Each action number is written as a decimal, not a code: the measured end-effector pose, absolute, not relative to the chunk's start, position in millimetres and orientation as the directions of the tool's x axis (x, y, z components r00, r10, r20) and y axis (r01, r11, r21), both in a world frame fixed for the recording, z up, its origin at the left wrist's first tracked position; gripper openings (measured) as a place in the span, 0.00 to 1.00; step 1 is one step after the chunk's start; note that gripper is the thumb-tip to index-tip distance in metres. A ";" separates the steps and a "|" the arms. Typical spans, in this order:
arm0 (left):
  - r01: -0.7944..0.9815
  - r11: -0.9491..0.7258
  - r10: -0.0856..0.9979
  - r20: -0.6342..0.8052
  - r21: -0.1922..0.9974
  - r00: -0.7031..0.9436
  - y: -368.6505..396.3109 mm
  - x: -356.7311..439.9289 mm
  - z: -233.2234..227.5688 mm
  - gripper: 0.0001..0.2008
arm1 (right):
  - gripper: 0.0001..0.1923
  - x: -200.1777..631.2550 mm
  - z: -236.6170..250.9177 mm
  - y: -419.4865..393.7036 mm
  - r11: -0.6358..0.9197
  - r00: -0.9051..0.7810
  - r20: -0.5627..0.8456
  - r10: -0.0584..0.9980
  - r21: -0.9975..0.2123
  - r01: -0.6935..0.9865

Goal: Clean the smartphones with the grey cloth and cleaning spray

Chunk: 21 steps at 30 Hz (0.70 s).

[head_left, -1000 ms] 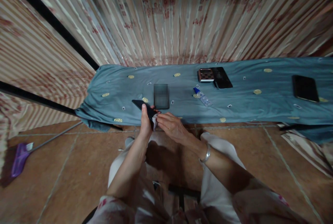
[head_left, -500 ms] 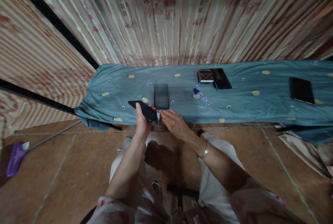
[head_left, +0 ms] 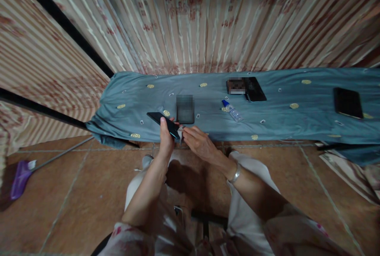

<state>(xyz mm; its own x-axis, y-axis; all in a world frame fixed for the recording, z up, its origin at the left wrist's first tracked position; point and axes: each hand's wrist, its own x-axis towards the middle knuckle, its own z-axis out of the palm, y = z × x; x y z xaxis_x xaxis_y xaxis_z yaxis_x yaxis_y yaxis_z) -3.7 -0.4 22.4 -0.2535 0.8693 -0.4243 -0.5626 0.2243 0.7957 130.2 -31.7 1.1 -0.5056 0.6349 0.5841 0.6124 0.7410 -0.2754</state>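
Phone (head_left: 164, 122) clamped in left hand (head_left: 166, 142), right hand (head_left: 199, 145) pinching cloth; teal-covered bench (head_left: 267, 117), curtain (head_left: 208, 22) bkgd.

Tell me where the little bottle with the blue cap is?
In the head view, the little bottle lies on the blue-grey cloth, right of middle, just in front of the dark phone and beyond the right hand.

Silver bracelet (head_left: 236, 175), pale trousers (head_left: 252, 192)

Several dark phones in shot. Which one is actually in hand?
The phone gripped by the left hand, at the cloth's near edge. The other phones lie flat, untouched, on the blue cloth.
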 end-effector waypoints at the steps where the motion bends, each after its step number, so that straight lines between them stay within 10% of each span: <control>1: -0.559 0.226 0.867 -0.427 0.798 -0.259 -0.2 -3.5 21.2 0.24 | 0.16 129.8 1.5 -32.3 0.743 -0.502 0.588 0.634 -0.280 0.608; 21: -0.582 0.262 0.858 -0.462 0.769 -0.224 -3.6 -4.7 24.1 0.25 | 0.16 127.7 1.1 -34.0 0.726 -0.507 0.548 0.666 -0.316 0.611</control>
